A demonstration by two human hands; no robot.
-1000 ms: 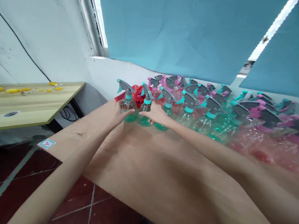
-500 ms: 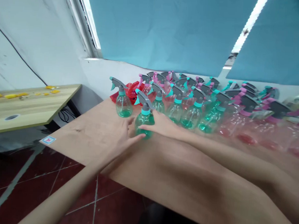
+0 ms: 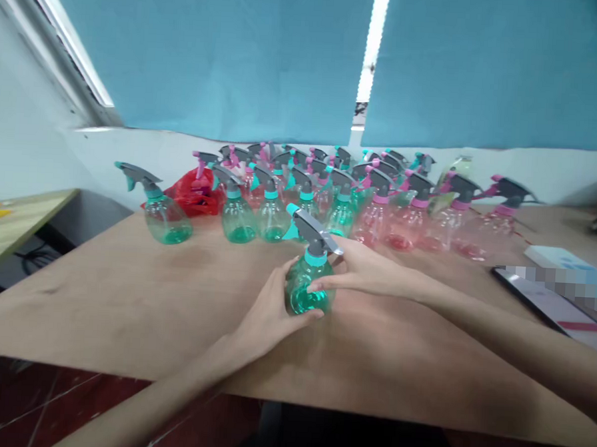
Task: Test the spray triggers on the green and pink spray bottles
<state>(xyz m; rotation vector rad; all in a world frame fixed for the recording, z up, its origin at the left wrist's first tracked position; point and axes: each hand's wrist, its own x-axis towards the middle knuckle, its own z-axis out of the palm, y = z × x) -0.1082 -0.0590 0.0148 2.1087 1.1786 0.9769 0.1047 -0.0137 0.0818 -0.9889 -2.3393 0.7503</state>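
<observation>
Both hands hold a green spray bottle point(image 3: 311, 287) with a teal collar and a grey trigger head, in the middle of the view. My left hand point(image 3: 277, 306) is wrapped round its lower left side, thumb across the front. From the right, my right hand point(image 3: 359, 270) grips the bottle's upper body, its fingers partly hidden behind. Green liquid shows inside. Behind it stands a row of similar bottles, among them a green spray bottle point(image 3: 239, 217) and a pink spray bottle point(image 3: 379, 214). Another green bottle point(image 3: 166, 220) stands apart at the left.
A crumpled red plastic bag point(image 3: 192, 194) lies behind the bottles at the left. To the right are a tablet-like device point(image 3: 539, 299) and a white box point(image 3: 559, 257). A second table point(image 3: 28, 219) with yellow pieces stands at the far left.
My view has swung to the right. The held spray bottle has come away from the row, nearer to me, and my left hand has closed round it.
</observation>
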